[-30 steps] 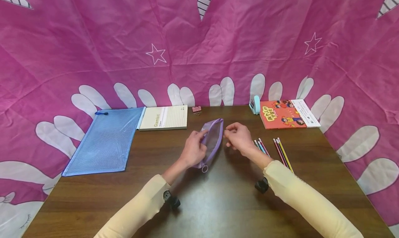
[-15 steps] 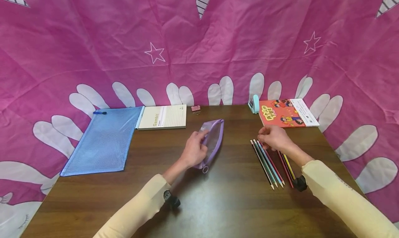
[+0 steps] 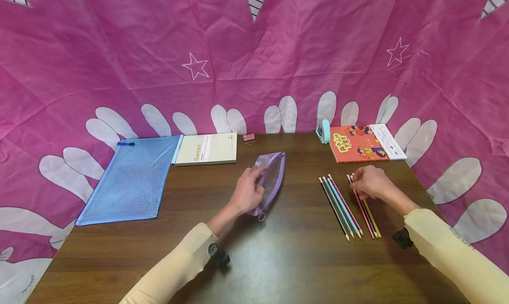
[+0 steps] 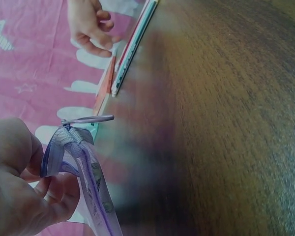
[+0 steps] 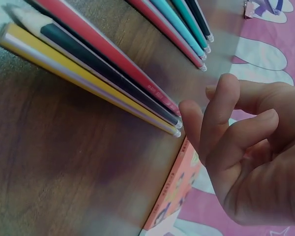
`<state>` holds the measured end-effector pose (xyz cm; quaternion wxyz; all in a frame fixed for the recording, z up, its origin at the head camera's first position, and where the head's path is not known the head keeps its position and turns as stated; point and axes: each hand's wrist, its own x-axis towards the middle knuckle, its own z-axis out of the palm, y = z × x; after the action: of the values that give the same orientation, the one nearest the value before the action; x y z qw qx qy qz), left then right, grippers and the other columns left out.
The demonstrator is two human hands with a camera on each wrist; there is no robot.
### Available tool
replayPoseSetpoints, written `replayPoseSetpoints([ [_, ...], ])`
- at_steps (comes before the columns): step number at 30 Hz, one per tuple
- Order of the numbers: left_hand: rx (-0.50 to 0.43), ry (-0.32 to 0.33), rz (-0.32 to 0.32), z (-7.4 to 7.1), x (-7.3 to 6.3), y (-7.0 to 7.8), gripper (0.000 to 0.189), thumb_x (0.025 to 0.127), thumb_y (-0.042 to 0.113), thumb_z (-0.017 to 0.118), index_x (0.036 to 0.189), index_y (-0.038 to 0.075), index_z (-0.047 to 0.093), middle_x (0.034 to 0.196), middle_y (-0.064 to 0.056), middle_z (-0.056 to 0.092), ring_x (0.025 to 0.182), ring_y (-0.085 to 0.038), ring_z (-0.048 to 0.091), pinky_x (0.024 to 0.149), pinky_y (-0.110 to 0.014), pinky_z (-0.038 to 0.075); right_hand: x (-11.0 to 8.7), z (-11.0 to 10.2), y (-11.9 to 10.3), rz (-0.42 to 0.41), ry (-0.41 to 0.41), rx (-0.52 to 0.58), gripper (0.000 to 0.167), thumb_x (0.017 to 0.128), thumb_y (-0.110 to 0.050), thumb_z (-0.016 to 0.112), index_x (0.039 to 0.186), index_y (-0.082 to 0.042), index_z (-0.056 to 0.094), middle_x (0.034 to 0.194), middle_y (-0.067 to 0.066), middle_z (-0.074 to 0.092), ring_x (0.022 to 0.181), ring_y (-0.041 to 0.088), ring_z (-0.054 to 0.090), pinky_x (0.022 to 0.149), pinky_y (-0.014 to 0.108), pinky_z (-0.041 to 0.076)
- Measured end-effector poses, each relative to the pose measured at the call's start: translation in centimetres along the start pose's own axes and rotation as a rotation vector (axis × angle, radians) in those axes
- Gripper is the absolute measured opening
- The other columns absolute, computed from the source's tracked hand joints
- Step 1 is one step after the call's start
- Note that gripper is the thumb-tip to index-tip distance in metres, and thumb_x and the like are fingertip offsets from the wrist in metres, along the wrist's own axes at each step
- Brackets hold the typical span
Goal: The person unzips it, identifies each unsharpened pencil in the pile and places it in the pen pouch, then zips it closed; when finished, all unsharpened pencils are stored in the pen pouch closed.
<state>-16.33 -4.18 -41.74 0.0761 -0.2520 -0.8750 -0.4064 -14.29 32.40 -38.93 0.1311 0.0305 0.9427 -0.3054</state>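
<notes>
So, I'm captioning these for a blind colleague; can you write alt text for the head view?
A person's left grip holds an open purple pouch at a wooden table, while the right grip is by the eraser ends of some pencils. A blue bag, notebook, pink clip and orange book lie around them.

A purple pouch (image 3: pixel 274 180) gapes left of the pencils (image 3: pixel 343 207).

"Gambit" is printed on the cream notebook (image 3: pixel 206 150), and "两个人的" on the orange book (image 3: pixel 363 145)
</notes>
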Motion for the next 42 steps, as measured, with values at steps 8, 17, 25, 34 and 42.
replayPoseSetpoints([
  [8, -0.004, 0.000, -0.001, 0.0, 0.1, 0.0, 0.060, 0.072, -0.010, 0.054, 0.132, -0.005, 0.060, 0.097, -0.017, 0.057, 0.087, -0.028, 0.056, 0.074, -0.040, 0.051, 0.0, 0.3, 0.1, 0.010, -0.028, -0.020, 0.023, 0.088, -0.008, 0.069, 0.098, 0.010, 0.060, 0.063, 0.006, 0.060, 0.052, 0.016, 0.065, 0.043, 0.028, 0.044],
  [17, -0.015, -0.006, -0.014, 0.0, 0.1, -0.1, 0.061, 0.073, -0.010, 0.054, 0.133, -0.005, 0.059, 0.098, -0.017, 0.057, 0.088, -0.028, 0.056, 0.075, -0.040, 0.052, 0.0, 1.0, -0.5, 0.023, -0.031, -0.065, 0.026, 0.087, -0.005, 0.069, 0.101, 0.013, 0.058, 0.072, 0.012, 0.062, 0.053, 0.015, 0.064, 0.053, 0.033, 0.055],
  [25, -0.026, -0.014, -0.023, -0.2, 0.0, 0.2, 0.061, 0.074, -0.010, 0.055, 0.134, -0.005, 0.058, 0.099, -0.017, 0.057, 0.088, -0.028, 0.056, 0.076, -0.039, 0.053, 0.2, 1.5, -0.7, 0.020, -0.026, -0.173, 0.033, 0.088, -0.008, 0.068, 0.111, 0.013, 0.057, 0.080, 0.015, 0.063, 0.053, 0.014, 0.064, 0.055, 0.036, 0.052],
  [34, -0.023, -0.024, -0.025, -0.2, 0.0, 0.2, 0.062, 0.073, -0.011, 0.055, 0.135, -0.004, 0.058, 0.099, -0.017, 0.056, 0.086, -0.027, 0.056, 0.073, -0.036, 0.054, 0.3, 2.3, -0.9, 0.036, 0.004, -0.234, 0.036, 0.085, -0.006, 0.068, 0.115, 0.010, 0.058, 0.069, 0.008, 0.062, 0.052, 0.015, 0.062, 0.055, 0.041, 0.048],
  [42, -0.034, -0.023, -0.025, -0.2, -0.1, 0.2, 0.062, 0.074, -0.011, 0.054, 0.135, -0.004, 0.058, 0.100, -0.018, 0.056, 0.087, -0.027, 0.056, 0.073, -0.036, 0.054, 0.3, 2.3, -1.3, 0.015, 0.013, -0.215, 0.038, 0.086, -0.008, 0.071, 0.117, 0.011, 0.059, 0.082, 0.014, 0.064, 0.057, 0.017, 0.062, 0.055, 0.039, 0.047],
])
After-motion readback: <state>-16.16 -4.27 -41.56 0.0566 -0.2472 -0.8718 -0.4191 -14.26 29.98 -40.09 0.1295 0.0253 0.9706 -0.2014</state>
